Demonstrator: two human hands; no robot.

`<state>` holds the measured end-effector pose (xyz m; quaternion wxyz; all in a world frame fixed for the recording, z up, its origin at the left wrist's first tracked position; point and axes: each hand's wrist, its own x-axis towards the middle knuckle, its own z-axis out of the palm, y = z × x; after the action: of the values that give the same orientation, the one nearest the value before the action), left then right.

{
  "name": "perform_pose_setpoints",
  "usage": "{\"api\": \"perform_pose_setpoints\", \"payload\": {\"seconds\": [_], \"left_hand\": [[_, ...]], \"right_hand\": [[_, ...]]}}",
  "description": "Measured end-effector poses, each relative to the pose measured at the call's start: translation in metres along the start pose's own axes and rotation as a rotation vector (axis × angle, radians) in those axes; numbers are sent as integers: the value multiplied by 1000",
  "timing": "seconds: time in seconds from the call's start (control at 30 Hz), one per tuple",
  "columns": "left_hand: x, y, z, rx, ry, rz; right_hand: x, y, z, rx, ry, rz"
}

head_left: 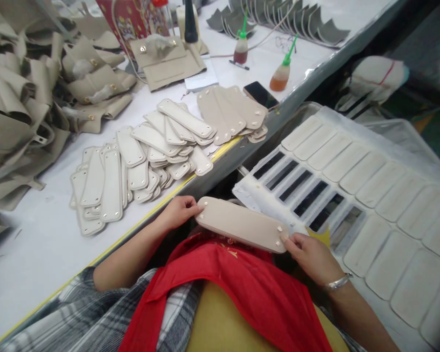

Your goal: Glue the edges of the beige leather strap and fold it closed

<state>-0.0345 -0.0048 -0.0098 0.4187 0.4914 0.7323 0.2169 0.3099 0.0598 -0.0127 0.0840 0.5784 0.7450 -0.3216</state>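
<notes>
A beige oblong panel (242, 225) with small metal studs near both ends is held level above my lap. My left hand (181, 211) pinches its left end, and my right hand (310, 254) pinches its right end. Ahead of my left hand, white studded strips (143, 171) lie in a loose heap along the table's edge. Wider beige studded panels (229, 112) are stacked just behind them.
On the white table (40, 254) are beige bag parts (18, 107), two green-tipped bottles (280, 76), a phone (260, 94) and curved grey pieces (278, 17). At the right, a board (337, 115) bears rows of pale panels.
</notes>
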Motion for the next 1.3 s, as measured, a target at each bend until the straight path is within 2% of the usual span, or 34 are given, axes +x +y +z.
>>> {"api": "perform_pose_setpoints", "payload": {"seconds": [0.37,0.5,0.53,0.6,0.67,0.7,0.77,0.87,1.0,1.3], "left_hand": [[5,-6,-5,-70,-71,-6],[5,-7,-5,-44,-51,1],[4,-7,-5,-26,-45,2],[3,-7,-5,2,-30,10],[3,-7,-5,22,-13,24],[3,-8,-5,29,-6,29],[4,-10,-4,39,6,35],[5,-13,-4,34,7,38],[7,-16,-5,-9,-9,27],[13,-21,-9,-76,-69,29]], "right_hand": [[4,2,1,-6,-33,2],[3,7,-14,-134,-79,73],[3,3,-19,-188,-49,87],[4,-19,-24,-250,115,17],[11,-56,-18,-225,303,-225],[16,-78,-10,-197,322,-395],[29,-121,11,-192,250,-651],[50,-162,43,-208,198,-725],[63,-173,63,-221,227,-689],[64,-173,75,-254,319,-682]]}}
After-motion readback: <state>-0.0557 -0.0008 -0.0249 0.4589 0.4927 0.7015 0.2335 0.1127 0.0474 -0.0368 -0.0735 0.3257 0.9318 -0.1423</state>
